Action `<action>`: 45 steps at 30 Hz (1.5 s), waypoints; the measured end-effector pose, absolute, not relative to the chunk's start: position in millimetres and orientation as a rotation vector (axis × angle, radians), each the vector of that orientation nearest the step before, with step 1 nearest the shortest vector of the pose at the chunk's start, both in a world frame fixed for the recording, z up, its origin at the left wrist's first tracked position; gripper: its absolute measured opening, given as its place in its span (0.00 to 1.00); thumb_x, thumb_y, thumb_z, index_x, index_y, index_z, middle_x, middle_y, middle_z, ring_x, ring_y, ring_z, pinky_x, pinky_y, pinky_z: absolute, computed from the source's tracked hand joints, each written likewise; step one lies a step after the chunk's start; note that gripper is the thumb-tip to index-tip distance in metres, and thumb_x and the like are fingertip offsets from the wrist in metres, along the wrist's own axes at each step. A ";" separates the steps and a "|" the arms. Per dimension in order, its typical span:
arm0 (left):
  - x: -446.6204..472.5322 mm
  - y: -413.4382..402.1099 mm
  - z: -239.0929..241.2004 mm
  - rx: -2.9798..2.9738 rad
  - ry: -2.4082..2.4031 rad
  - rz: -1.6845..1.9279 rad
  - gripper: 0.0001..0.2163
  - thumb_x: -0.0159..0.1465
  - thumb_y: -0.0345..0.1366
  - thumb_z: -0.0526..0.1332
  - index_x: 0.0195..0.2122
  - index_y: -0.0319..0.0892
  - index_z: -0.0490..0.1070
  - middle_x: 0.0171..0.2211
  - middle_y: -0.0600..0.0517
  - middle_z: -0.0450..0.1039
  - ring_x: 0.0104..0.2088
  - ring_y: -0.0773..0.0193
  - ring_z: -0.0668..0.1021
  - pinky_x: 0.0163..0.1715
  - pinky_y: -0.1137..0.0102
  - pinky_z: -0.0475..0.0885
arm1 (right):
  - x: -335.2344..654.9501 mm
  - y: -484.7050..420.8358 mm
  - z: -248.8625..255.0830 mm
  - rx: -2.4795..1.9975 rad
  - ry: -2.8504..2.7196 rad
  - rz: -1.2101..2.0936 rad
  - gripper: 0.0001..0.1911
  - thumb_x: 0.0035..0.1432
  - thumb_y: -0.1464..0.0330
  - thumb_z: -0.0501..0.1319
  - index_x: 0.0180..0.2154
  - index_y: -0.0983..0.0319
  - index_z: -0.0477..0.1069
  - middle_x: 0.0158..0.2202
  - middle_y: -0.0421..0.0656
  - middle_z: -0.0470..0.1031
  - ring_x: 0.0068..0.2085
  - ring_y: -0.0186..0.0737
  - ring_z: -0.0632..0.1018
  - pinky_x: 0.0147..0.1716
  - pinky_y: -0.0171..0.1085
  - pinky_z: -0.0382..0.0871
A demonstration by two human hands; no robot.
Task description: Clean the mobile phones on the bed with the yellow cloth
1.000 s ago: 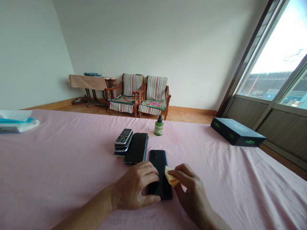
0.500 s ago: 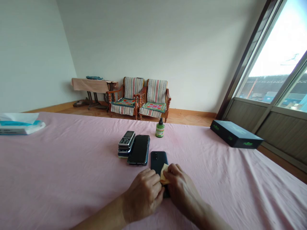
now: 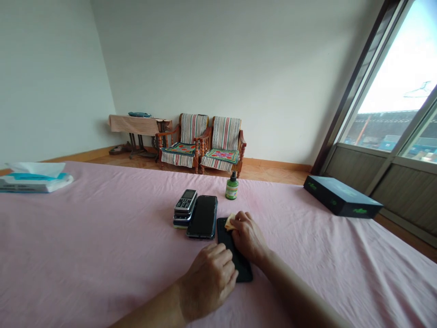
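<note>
A dark smartphone (image 3: 244,272) lies back up on the pink cloth in front of me. My right hand (image 3: 248,238) pinches a small yellow cloth (image 3: 230,222) and presses it on the phone's far end, over the camera area. Fingers curled, my left hand (image 3: 212,274) rests at the phone's left edge and holds it there; its fingertips are partly hidden. Just left of this phone is another black smartphone (image 3: 204,216), screen up. A silver keypad phone (image 3: 186,199) tops a stack of phones beside that one.
Beyond the phones stands a green spray bottle (image 3: 231,188) with a black top. A black box (image 3: 341,196) sits at the right edge of the pink-covered surface (image 3: 102,255), a tissue pack (image 3: 37,181) at the far left. Two wooden chairs (image 3: 221,136) are by the wall.
My right hand has slid the yellow cloth away from me, from the phone's middle to its far end. My left hand stays by the phone's left edge. The view has shifted slightly.
</note>
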State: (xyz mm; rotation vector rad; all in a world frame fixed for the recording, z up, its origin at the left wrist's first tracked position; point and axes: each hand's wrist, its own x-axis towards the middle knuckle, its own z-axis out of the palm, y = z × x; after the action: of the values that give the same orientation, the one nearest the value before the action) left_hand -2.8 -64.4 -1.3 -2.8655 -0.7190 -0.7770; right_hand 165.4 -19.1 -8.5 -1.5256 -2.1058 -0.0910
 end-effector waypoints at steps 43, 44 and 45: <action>-6.4 -67.6 15.4 -3.194 -1.155 -0.510 0.15 0.55 0.33 0.70 0.41 0.42 0.71 0.43 0.52 0.68 0.45 0.59 0.72 0.49 0.65 0.70 | 167.5 -14.5 -8.2 -1.523 -2.087 -0.009 0.19 0.51 0.80 0.56 0.41 0.58 0.76 0.38 0.44 0.71 0.42 0.42 0.68 0.42 0.39 0.57; -6.6 -67.5 15.5 -3.193 -1.156 -0.507 0.14 0.54 0.33 0.71 0.41 0.42 0.71 0.43 0.52 0.68 0.45 0.59 0.72 0.49 0.65 0.70 | 167.8 -16.0 -7.8 -1.513 -2.093 -0.001 0.18 0.51 0.80 0.56 0.41 0.58 0.76 0.38 0.44 0.72 0.42 0.42 0.68 0.42 0.38 0.57; -6.8 -67.3 15.7 -3.193 -1.156 -0.506 0.14 0.54 0.33 0.71 0.40 0.42 0.71 0.43 0.52 0.68 0.45 0.59 0.72 0.49 0.65 0.70 | 168.2 -18.5 -7.6 -1.501 -2.103 0.012 0.18 0.51 0.80 0.56 0.39 0.58 0.77 0.37 0.43 0.72 0.41 0.41 0.68 0.42 0.38 0.57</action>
State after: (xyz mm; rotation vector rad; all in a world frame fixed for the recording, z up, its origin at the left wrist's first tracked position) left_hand -6.8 -67.3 15.7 -3.1930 -1.1563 -0.5062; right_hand 168.2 -18.5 -7.6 -1.5008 -2.1034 0.0117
